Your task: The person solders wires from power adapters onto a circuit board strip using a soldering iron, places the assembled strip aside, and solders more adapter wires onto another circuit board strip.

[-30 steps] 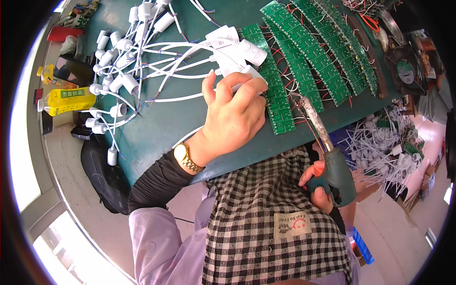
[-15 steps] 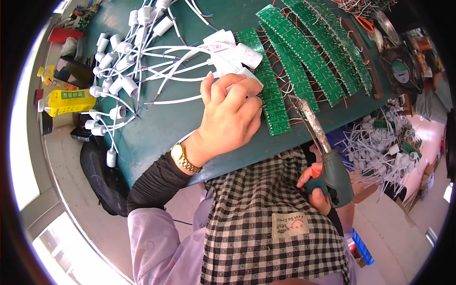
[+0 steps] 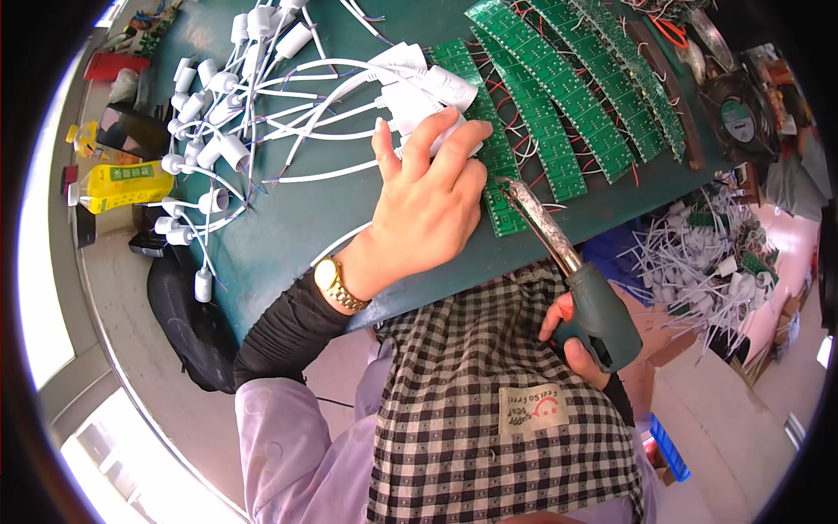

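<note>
My left hand (image 3: 428, 196), with a gold watch at the wrist, curls over a white cylindrical connector (image 3: 443, 140) at the left edge of a green circuit board strip (image 3: 497, 162). The fingers partly hide the connector. A white cable (image 3: 342, 243) runs out from under the palm. My right hand (image 3: 572, 341) is closed round the handle of a dark green soldering gun (image 3: 609, 319). The gun's metal tip reaches onto the lower part of the strip, beside my left fingers. More white connectors (image 3: 449, 87) lie just beyond my left hand.
Several more circuit board strips (image 3: 559, 96) with red and white wires lie to the right. White cabled connectors (image 3: 225, 105) crowd the table's left. A black fan (image 3: 738, 118) stands at the right, above a heap of white cabled parts (image 3: 707, 262). A yellow bottle (image 3: 127, 186) is at far left.
The soldering gun has moved left, its tip now over the nearest board strip. My left fingers have straightened somewhat and shifted slightly on the white connector.
</note>
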